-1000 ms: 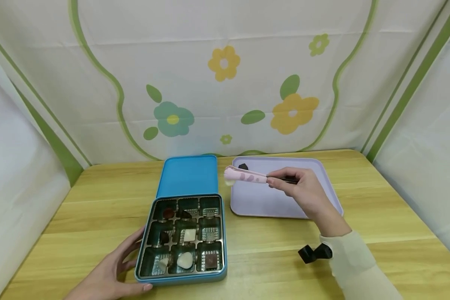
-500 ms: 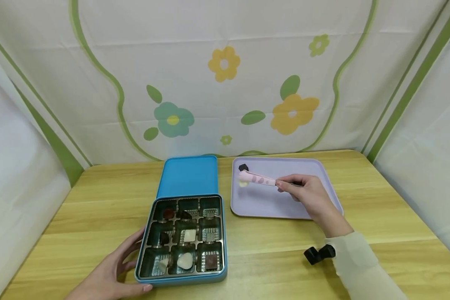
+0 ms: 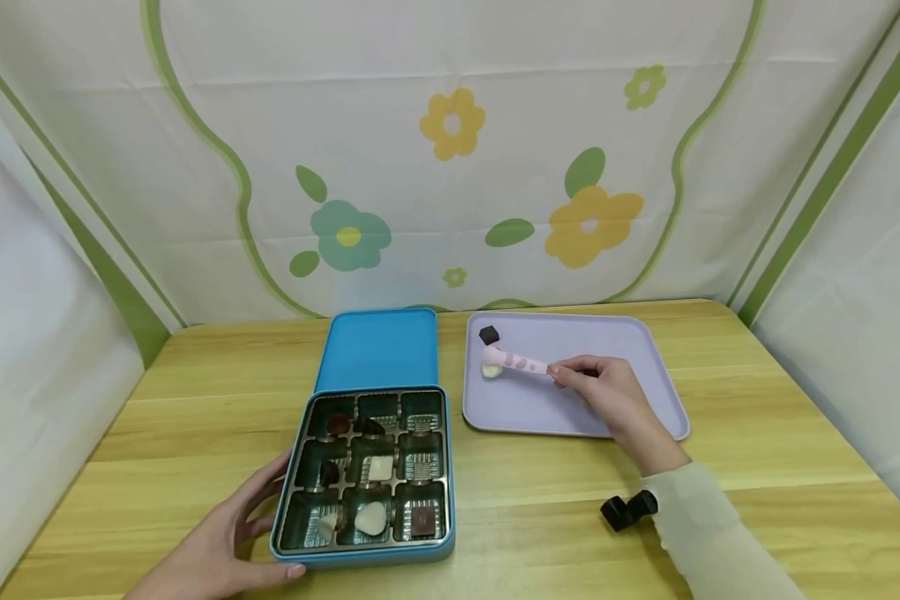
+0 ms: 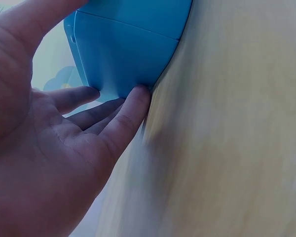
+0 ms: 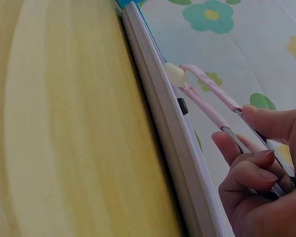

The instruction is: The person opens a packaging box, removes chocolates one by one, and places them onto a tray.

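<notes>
My right hand (image 3: 603,392) pinches a pair of pink paw-tipped tongs (image 3: 521,362) by their metal end. At the tong tips is a white chocolate (image 3: 491,369), low over the left part of the lilac tray (image 3: 570,417); the right wrist view has it between the two tips. Just behind it on the tray lies a dark chocolate (image 3: 489,334). My left hand (image 3: 221,533) rests at the near left corner of a blue tin (image 3: 412,553), thumb along the front and fairly straight fingers (image 4: 133,106) touching its side. Several chocolates sit in the tin's compartments.
The tin's blue lid (image 3: 378,350) lies flat behind it, left of the tray. A black wrist-camera piece (image 3: 628,510) juts out beside the right sleeve (image 3: 708,525). A flower-printed cloth (image 3: 450,217) stands along the back edge of the wooden table (image 3: 525,517).
My right hand has brought the tongs and white chocolate rightward from near the tray's left edge and down toward its surface. My left hand and the tin stay in place.
</notes>
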### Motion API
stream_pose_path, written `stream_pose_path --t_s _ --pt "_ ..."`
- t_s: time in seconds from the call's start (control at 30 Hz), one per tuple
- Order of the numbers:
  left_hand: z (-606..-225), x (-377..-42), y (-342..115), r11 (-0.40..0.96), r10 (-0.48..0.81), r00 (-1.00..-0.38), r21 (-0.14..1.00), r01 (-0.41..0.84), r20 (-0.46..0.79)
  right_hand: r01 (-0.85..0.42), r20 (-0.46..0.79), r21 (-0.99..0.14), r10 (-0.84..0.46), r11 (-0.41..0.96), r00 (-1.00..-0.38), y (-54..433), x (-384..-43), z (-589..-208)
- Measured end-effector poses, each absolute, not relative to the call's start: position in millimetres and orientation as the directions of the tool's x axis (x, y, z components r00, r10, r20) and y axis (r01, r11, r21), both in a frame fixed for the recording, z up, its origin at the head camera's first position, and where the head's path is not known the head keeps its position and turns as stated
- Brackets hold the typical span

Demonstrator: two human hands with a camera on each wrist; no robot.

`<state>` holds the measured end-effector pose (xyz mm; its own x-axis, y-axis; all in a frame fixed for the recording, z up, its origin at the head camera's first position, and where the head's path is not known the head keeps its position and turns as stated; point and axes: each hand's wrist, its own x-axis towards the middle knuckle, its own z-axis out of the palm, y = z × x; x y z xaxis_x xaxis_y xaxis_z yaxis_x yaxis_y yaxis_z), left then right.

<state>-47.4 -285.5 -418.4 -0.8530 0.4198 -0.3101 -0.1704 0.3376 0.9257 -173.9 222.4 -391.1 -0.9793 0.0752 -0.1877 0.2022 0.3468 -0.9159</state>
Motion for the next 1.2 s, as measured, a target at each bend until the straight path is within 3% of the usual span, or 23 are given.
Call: stream_pose_path --t_s 0.43,1.2 --pt "-416.8 -48.5 -285.0 0.348 0.402 -0.853 0.917 -0.194 -0.332 0.237 -0.235 -0.912 0.046 0.336 -0.971 220.6 -173.1 -388.7" --pt "-414.7 -48.6 -283.5 0.326 0.405 -0.847 0.92 -0.217 -0.343 0.186 -0.158 -0.882 0.099 0.433 -0.982 221.8 -172.0 -389.0"
